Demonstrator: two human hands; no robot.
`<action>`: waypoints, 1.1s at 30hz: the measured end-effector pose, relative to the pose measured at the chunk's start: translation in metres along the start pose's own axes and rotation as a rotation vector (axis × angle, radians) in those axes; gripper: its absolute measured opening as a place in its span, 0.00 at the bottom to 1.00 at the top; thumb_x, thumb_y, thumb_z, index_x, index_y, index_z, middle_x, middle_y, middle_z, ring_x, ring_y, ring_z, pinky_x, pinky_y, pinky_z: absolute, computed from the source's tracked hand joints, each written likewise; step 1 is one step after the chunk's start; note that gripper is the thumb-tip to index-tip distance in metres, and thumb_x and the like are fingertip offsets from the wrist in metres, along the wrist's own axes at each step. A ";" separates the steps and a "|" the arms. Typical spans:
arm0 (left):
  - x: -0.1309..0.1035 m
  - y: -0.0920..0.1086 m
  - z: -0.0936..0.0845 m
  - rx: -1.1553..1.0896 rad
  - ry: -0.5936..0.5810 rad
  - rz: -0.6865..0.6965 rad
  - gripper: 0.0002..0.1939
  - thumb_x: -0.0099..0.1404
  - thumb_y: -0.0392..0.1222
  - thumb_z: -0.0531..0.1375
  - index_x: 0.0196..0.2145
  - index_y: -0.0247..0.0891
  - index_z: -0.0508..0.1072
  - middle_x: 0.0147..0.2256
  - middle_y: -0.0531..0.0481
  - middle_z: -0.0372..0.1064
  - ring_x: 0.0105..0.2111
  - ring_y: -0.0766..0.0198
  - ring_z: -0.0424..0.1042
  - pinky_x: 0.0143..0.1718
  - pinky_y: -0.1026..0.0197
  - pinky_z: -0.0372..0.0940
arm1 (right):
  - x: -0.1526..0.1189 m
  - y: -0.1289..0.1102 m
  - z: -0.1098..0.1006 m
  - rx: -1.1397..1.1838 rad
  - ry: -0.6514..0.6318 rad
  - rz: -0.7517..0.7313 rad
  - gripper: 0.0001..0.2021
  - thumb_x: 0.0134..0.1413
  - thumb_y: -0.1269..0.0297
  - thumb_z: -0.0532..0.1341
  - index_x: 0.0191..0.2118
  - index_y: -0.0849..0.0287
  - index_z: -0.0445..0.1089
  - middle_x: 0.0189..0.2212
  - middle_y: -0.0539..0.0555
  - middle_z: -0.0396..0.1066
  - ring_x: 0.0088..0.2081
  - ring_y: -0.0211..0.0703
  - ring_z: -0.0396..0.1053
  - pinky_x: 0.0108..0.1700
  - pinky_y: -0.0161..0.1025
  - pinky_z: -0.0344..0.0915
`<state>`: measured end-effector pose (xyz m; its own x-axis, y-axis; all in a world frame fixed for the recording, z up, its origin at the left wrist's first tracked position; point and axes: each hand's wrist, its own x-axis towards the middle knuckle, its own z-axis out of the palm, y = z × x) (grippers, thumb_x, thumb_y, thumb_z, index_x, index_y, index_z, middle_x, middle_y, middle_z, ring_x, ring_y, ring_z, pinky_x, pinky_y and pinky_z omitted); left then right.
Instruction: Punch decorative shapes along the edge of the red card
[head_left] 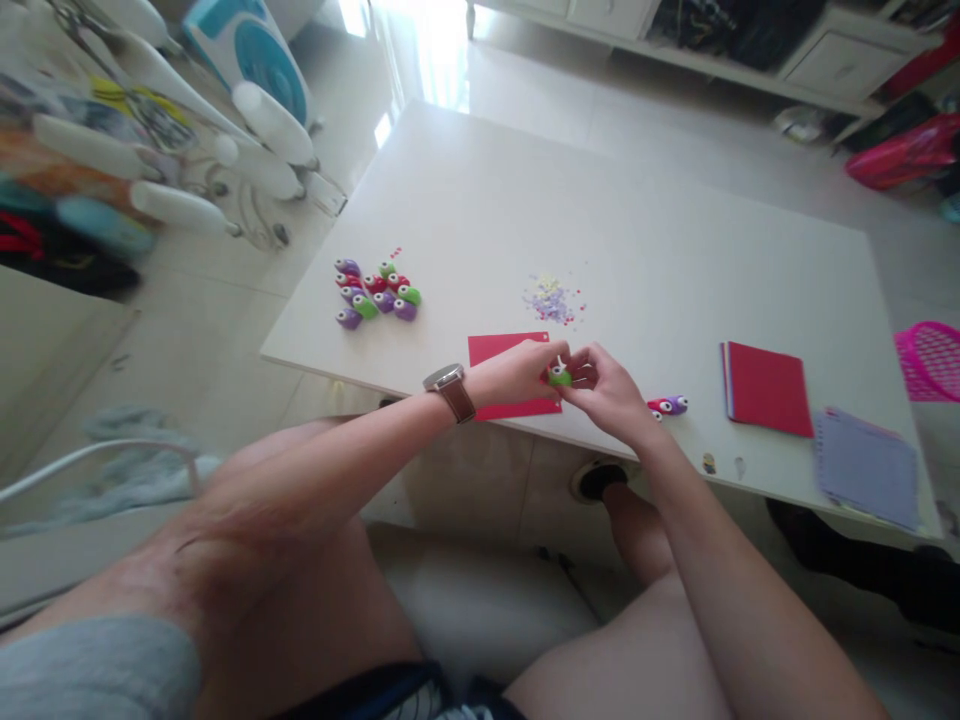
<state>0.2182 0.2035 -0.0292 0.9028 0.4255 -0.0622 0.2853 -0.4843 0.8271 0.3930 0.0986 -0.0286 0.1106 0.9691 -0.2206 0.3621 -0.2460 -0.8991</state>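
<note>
A small green craft punch with a white eye-like top is between my two hands at the right edge of a red paper sheet. My left hand, below a watch with a brown strap, has its fingers closed around the punch's left side. From the right, my right hand pinches the punch with thumb and fingers. My left forearm covers the middle of the sheet. Small holes show at its right corners. Just beyond the sheet lies a pile of lilac, yellow and red paper bits.
Several purple, red and green punches stand at the table's left. Red and purple punches lie beside my right wrist. Farther right are a red paper stack and lilac sheets with punched edges. The white table's front edge runs below my hands.
</note>
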 end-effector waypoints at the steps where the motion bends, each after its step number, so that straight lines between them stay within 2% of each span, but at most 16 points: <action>1: 0.000 0.001 -0.003 0.005 0.000 -0.005 0.15 0.64 0.36 0.69 0.47 0.35 0.72 0.38 0.47 0.78 0.37 0.60 0.75 0.35 0.62 0.63 | 0.000 0.000 0.001 0.052 0.003 0.009 0.18 0.49 0.57 0.73 0.39 0.52 0.64 0.37 0.52 0.76 0.38 0.48 0.79 0.42 0.45 0.78; 4: -0.002 -0.001 -0.016 0.080 0.002 0.016 0.10 0.65 0.34 0.65 0.44 0.36 0.76 0.36 0.49 0.78 0.34 0.63 0.74 0.35 0.63 0.63 | 0.000 -0.002 0.003 0.124 -0.005 0.025 0.19 0.48 0.58 0.73 0.41 0.52 0.65 0.40 0.53 0.77 0.42 0.49 0.80 0.44 0.46 0.79; 7: -0.007 -0.011 -0.032 0.262 0.006 0.001 0.12 0.64 0.31 0.59 0.42 0.38 0.81 0.38 0.46 0.79 0.38 0.60 0.75 0.40 0.61 0.66 | 0.000 -0.005 0.005 0.018 0.028 0.014 0.16 0.48 0.60 0.71 0.41 0.53 0.68 0.42 0.55 0.76 0.45 0.50 0.78 0.41 0.44 0.79; 11: -0.020 -0.030 -0.058 0.538 -0.009 -0.203 0.18 0.62 0.30 0.58 0.46 0.39 0.82 0.43 0.43 0.80 0.45 0.56 0.77 0.44 0.59 0.68 | 0.000 -0.005 0.004 -0.095 0.036 0.004 0.11 0.52 0.61 0.67 0.41 0.55 0.70 0.42 0.56 0.75 0.43 0.48 0.77 0.39 0.43 0.77; 17: -0.043 -0.054 -0.087 0.750 -0.053 -0.466 0.20 0.61 0.31 0.57 0.48 0.41 0.80 0.46 0.43 0.79 0.44 0.54 0.76 0.40 0.57 0.65 | 0.001 0.002 0.005 -0.152 -0.015 -0.038 0.06 0.55 0.63 0.65 0.40 0.55 0.72 0.41 0.56 0.75 0.42 0.46 0.77 0.41 0.42 0.76; 21: -0.050 -0.062 -0.093 0.788 -0.088 -0.544 0.18 0.60 0.33 0.58 0.46 0.41 0.79 0.45 0.43 0.78 0.44 0.53 0.75 0.42 0.56 0.65 | 0.001 0.003 0.006 -0.167 -0.049 -0.046 0.05 0.56 0.64 0.65 0.38 0.55 0.73 0.41 0.55 0.76 0.41 0.47 0.77 0.41 0.43 0.76; 27: -0.046 -0.055 -0.093 0.803 -0.078 -0.473 0.18 0.57 0.31 0.59 0.44 0.40 0.79 0.48 0.42 0.77 0.51 0.50 0.73 0.44 0.56 0.67 | 0.002 0.004 0.006 -0.166 -0.065 -0.042 0.05 0.56 0.64 0.65 0.39 0.55 0.73 0.42 0.55 0.76 0.41 0.47 0.77 0.41 0.43 0.76; 33: -0.046 -0.047 -0.097 0.764 -0.122 -0.628 0.15 0.59 0.32 0.59 0.41 0.40 0.80 0.43 0.43 0.78 0.43 0.53 0.76 0.43 0.57 0.68 | 0.001 0.005 0.005 -0.197 -0.071 -0.036 0.04 0.57 0.65 0.65 0.39 0.56 0.74 0.42 0.55 0.77 0.41 0.46 0.77 0.41 0.42 0.75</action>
<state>0.1322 0.2815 -0.0109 0.5314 0.7128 -0.4578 0.8146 -0.5782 0.0453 0.3900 0.0988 -0.0356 0.0310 0.9745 -0.2224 0.5392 -0.2036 -0.8172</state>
